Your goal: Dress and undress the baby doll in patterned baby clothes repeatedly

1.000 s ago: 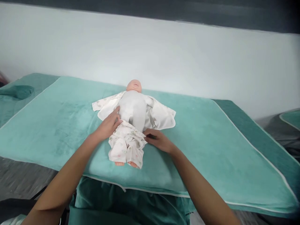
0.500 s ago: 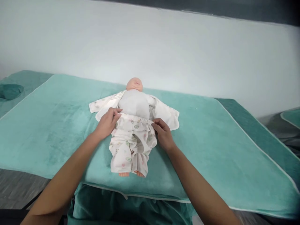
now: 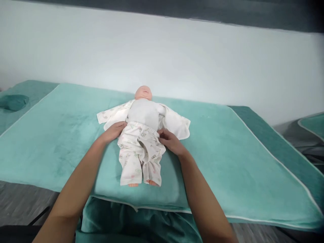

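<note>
A baby doll [image 3: 143, 92] lies on its back, head toward the wall. White printed trousers [image 3: 141, 143] cover its legs up to the waist, with the feet showing at the cuffs and a gap at the crotch. An open white printed jacket [image 3: 174, 119] is spread around its arms, over a pale grey torso. My left hand [image 3: 114, 132] is closed at the waistband's left side, its fingertips partly hidden against the cloth. At the right side of the waistband, my right hand [image 3: 171, 141] pinches the fabric with thumb and bent fingers.
A light green padded cover [image 3: 227, 162] with white piping spreads over the table beneath the doll. A white wall [image 3: 162, 57] stands behind it. Darker green cloth [image 3: 136, 224] hangs at the front edge, and a hole shows in the cover [image 3: 14, 102] at far left.
The waistband has come up slightly and sits flatter around the doll's waist, and the trouser legs look straighter. My left fingers have shifted from the waistband's front to its side.
</note>
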The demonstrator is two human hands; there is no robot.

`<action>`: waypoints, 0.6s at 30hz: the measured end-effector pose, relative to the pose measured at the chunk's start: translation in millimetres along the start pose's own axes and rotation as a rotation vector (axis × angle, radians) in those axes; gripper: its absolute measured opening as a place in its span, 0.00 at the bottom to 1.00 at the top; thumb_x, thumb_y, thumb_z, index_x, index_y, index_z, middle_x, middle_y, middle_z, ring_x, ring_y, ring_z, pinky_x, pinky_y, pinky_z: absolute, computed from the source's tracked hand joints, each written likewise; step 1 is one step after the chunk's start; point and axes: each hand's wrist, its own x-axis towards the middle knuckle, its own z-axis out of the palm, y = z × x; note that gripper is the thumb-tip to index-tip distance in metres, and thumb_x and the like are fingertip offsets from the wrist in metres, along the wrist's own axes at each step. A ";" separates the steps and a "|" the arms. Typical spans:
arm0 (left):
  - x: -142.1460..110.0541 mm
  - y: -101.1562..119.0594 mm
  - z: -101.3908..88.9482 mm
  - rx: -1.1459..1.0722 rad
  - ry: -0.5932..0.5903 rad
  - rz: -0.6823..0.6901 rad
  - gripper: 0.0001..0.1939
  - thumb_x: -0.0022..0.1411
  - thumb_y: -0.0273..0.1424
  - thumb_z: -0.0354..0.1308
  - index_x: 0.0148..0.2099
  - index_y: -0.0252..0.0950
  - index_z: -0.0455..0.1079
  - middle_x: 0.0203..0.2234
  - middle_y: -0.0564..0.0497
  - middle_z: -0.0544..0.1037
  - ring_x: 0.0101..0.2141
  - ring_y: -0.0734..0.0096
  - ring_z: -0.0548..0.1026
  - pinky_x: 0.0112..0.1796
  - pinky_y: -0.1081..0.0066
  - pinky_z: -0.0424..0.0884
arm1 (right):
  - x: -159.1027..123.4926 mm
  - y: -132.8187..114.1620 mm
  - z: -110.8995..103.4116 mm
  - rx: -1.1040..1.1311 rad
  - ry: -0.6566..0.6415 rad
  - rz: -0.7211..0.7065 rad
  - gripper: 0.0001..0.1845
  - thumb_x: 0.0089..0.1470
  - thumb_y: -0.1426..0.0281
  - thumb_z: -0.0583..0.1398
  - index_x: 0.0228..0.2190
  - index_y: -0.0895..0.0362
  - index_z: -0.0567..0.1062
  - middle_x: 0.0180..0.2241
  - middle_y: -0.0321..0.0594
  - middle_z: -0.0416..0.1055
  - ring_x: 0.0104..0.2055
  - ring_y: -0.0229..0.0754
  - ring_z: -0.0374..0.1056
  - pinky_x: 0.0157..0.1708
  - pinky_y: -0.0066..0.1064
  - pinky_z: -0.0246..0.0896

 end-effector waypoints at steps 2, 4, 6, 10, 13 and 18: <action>-2.2 1.3 -5.3 -0.101 -0.081 -0.083 0.18 0.62 0.47 0.59 0.36 0.36 0.70 0.28 0.54 0.71 0.28 0.73 0.65 0.28 0.74 0.58 | -1.2 0.3 -2.1 0.006 -0.072 -0.017 0.12 0.48 0.66 0.67 0.36 0.53 0.73 0.36 0.36 0.70 0.39 0.42 0.66 0.40 0.34 0.62; -1.9 0.6 -8.7 -0.199 -0.128 -0.132 0.14 0.57 0.40 0.63 0.41 0.36 0.73 0.31 0.53 0.74 0.28 0.74 0.67 0.28 0.75 0.60 | -0.4 2.5 -1.7 -0.017 -0.076 -0.018 0.12 0.48 0.67 0.67 0.36 0.53 0.73 0.36 0.35 0.70 0.39 0.42 0.66 0.40 0.34 0.62; -0.5 -1.4 -10.9 -0.293 -0.143 -0.159 0.16 0.52 0.31 0.63 0.45 0.36 0.74 0.33 0.53 0.75 0.28 0.76 0.68 0.27 0.77 0.60 | 1.6 5.9 0.4 -0.064 -0.018 -0.012 0.12 0.47 0.66 0.68 0.34 0.53 0.72 0.35 0.35 0.70 0.37 0.42 0.66 0.37 0.33 0.62; 1.5 -5.9 -13.8 -0.416 -0.192 -0.209 0.24 0.47 0.22 0.59 0.49 0.36 0.75 0.32 0.53 0.75 0.27 0.78 0.69 0.27 0.79 0.64 | 5.7 9.5 6.3 -0.011 0.109 -0.013 0.17 0.45 0.62 0.69 0.32 0.52 0.68 0.31 0.32 0.68 0.32 0.40 0.63 0.31 0.30 0.59; 2.8 -11.4 -15.6 -0.452 -0.262 -0.218 0.28 0.47 0.21 0.59 0.53 0.38 0.75 0.33 0.52 0.78 0.29 0.76 0.73 0.29 0.78 0.69 | 7.5 7.6 9.9 0.046 0.157 0.017 0.19 0.44 0.61 0.69 0.33 0.51 0.67 0.27 0.29 0.65 0.29 0.38 0.61 0.27 0.29 0.57; 5.5 -25.7 -17.9 -0.568 -0.281 -0.214 0.32 0.48 0.20 0.60 0.57 0.39 0.75 0.40 0.48 0.82 0.36 0.69 0.79 0.37 0.73 0.75 | 9.6 5.1 13.0 0.185 0.200 -0.034 0.26 0.43 0.61 0.72 0.43 0.50 0.71 0.42 0.35 0.75 0.44 0.44 0.70 0.45 0.35 0.66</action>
